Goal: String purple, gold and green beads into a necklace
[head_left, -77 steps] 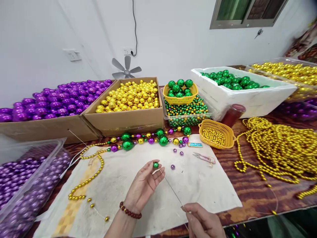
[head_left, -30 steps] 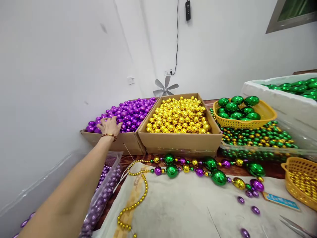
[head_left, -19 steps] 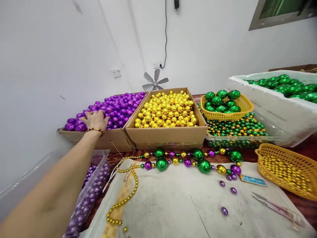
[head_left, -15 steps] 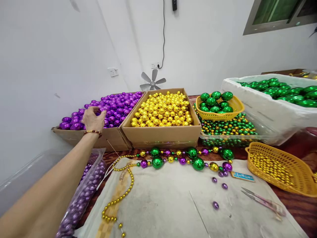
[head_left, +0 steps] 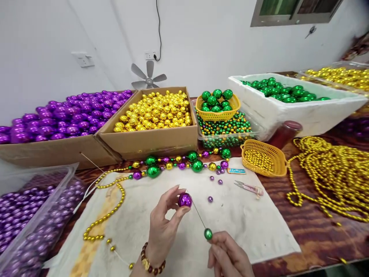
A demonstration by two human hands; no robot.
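My left hand [head_left: 165, 219], with a beaded bracelet on its wrist, pinches a shiny purple bead [head_left: 185, 200] over the cloth. Closed fingers of my right hand [head_left: 229, 254] hold a long thin needle [head_left: 198, 214], its lower end hidden in the grip. A small green bead [head_left: 208, 233] sits on the needle right at those fingertips. The needle's upper end meets the purple bead; whether it passes through the hole I cannot tell. Behind the hands lies a strand of green, gold and purple beads [head_left: 153, 171], joined to a smaller gold bead string [head_left: 122, 196].
Cardboard boxes hold purple beads [head_left: 60, 119] and gold beads [head_left: 155, 111]. Green beads fill a foam box [head_left: 256, 111]. A yellow basket [head_left: 278, 157], scissors [head_left: 249, 187], loose purple beads [head_left: 210, 199] and heaped gold bead strings [head_left: 334, 173] lie rightward. A plastic-lined bin [head_left: 66, 169] stands left.
My left hand has come back from the purple bead box with a purple bead. My right hand has entered view, holding a needle with a green bead. The view has swung right.
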